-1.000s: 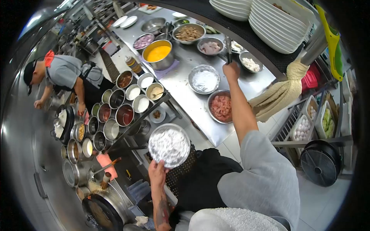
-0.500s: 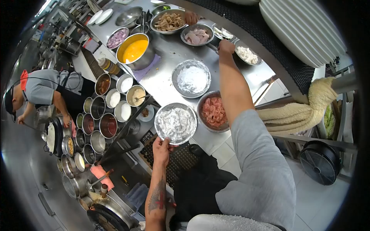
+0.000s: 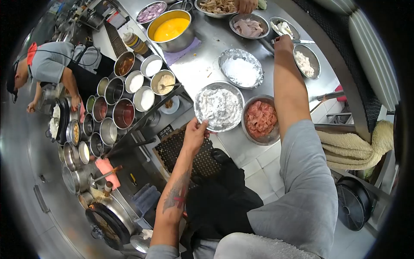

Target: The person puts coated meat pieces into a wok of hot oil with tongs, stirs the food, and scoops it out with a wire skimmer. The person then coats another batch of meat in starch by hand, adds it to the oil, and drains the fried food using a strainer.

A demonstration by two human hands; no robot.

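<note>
My left hand (image 3: pixel 196 134) grips the near rim of a metal bowl (image 3: pixel 219 107) of flour-coated pieces, thumb on top and fingers beneath. My right arm reaches across the counter. My right hand (image 3: pixel 283 44) is closed beside a bowl of white pieces (image 3: pixel 282 28). A thin metal piece (image 3: pixel 304 42) shows beside that fist, but what the fingers hold is hidden. Beyond the held bowl lies a bowl of white flour (image 3: pixel 241 71). To its right is a bowl of raw minced-looking meat (image 3: pixel 261 118). Another bowl of pale pieces (image 3: pixel 305 64) lies right of my right hand.
Another person's hand (image 3: pixel 246 6) is over the far bowls, near raw pale meat (image 3: pixel 248 27). A pot of yellow liquid (image 3: pixel 172 30) stands at the back left. Several metal containers (image 3: pixel 123 113) line the left, where a co-worker (image 3: pixel 58 60) bends over. A shelf edge (image 3: pixel 332 52) overhangs the right.
The view has shifted, so the counter's bowls appear farther right and higher. My left hand still grips the floured bowl, and my right hand remains by the far right bowls.
</note>
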